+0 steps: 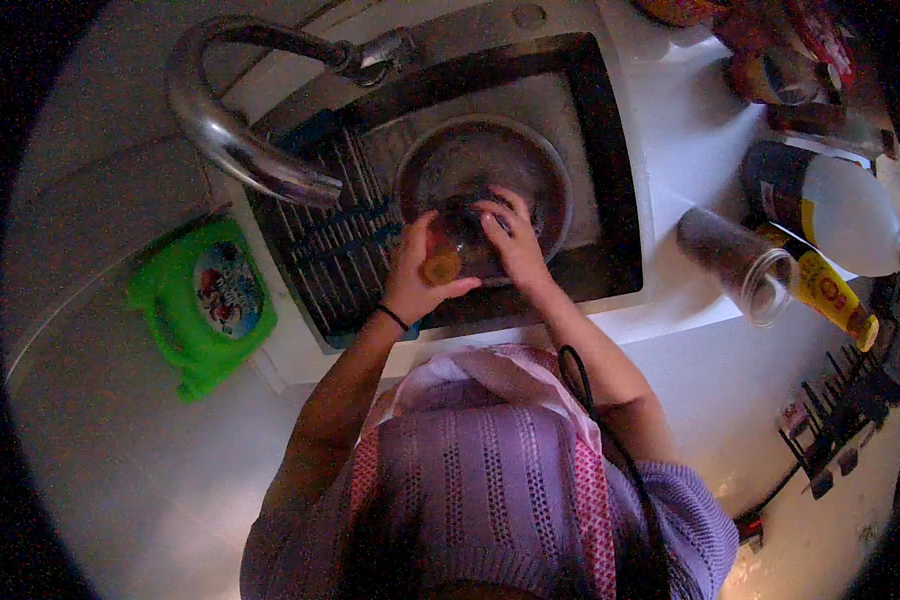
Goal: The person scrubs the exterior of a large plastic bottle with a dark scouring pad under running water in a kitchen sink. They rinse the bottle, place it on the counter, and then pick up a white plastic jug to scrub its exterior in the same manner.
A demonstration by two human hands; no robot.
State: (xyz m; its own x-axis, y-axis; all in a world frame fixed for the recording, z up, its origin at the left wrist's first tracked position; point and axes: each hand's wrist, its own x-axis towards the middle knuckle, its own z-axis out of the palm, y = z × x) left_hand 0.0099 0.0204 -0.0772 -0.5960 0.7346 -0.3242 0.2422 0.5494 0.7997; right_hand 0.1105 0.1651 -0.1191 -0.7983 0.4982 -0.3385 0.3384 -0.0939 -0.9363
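My left hand [412, 274] is wrapped around a small container with a round amber end [442, 267]; its reddish side shows between thumb and fingers. Close beside it, my right hand [516, 238] has its fingers bent over a dark object [461, 212]. Whether that dark object is part of the container is too dim to tell, and the fingers partly cover it. Both hands are over the near part of a round metal basin [562, 161], which stands in the sink [622, 187].
A curved metal faucet [221, 135] arches over a slatted drying rack [345, 232] on the sink's left side. Left of the sink is a bright green container [169, 300]. At right are a clear jar [727, 251], a yellow bottle [829, 289] and a large translucent jug [847, 214].
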